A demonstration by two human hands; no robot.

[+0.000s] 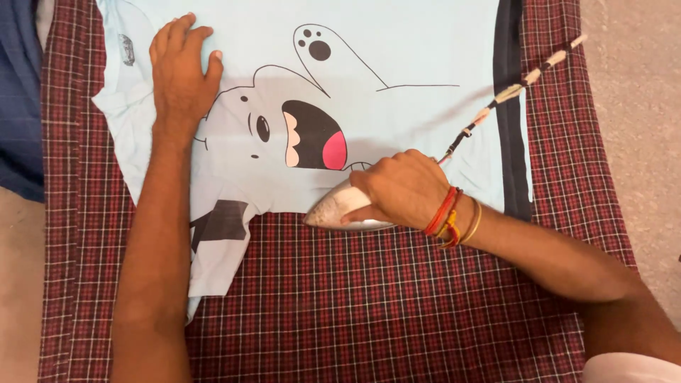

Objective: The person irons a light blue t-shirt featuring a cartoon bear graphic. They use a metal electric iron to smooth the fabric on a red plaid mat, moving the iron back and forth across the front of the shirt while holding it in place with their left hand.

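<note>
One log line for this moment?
left hand: flat on shirt | right hand: holding iron at shirt edge | plaid cloth beneath

A single head-worn camera is looking almost straight down, from close above, onto the dark red checked cloth-covered surface (pixel 397 305), whose left and right edges are showing with pale floor beyond them. The person's two forearms are entering from the bottom edge of the view, so the camera is facing away from the body across the surface. No second view is sharing the scene.
</note>
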